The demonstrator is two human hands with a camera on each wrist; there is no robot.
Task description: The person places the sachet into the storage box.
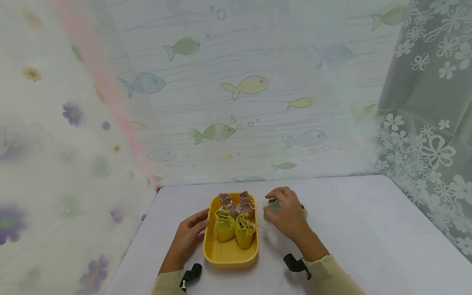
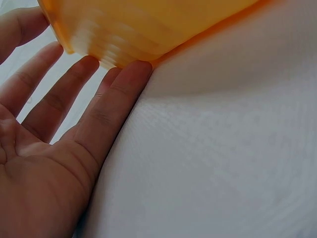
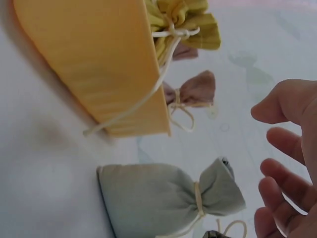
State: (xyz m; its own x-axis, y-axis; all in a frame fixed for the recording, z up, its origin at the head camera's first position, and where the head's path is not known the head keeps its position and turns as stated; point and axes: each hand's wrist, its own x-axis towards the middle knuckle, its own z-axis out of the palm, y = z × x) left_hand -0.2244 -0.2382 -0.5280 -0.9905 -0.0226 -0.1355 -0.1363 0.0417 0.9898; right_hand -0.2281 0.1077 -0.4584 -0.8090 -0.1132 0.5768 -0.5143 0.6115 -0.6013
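Observation:
A yellow plastic tray (image 1: 228, 257) holds two mustard-yellow drawstring pouches (image 1: 225, 230) in front of two mauve drawstring pouches (image 1: 245, 206). My left hand (image 1: 189, 235) rests its extended fingertips against the tray's left wall, as the left wrist view also shows. To the right of the tray, a grey-green drawstring pouch (image 3: 148, 196) stands upright on the table, its neck tied with cream cord. Over it is my right hand (image 1: 285, 211), thumb and fingers spread and apart from the pouch's top. Part of another pouch (image 1: 304, 211) shows behind that hand.
The table (image 1: 354, 229) has a white cover. Behind it hangs a curtain (image 1: 243, 123) printed with fish, with a floral curtain (image 1: 73, 164) on the left and a lace-patterned sheet (image 1: 435, 151) on the right. Loose cord from a mustard pouch hangs over the tray's right wall.

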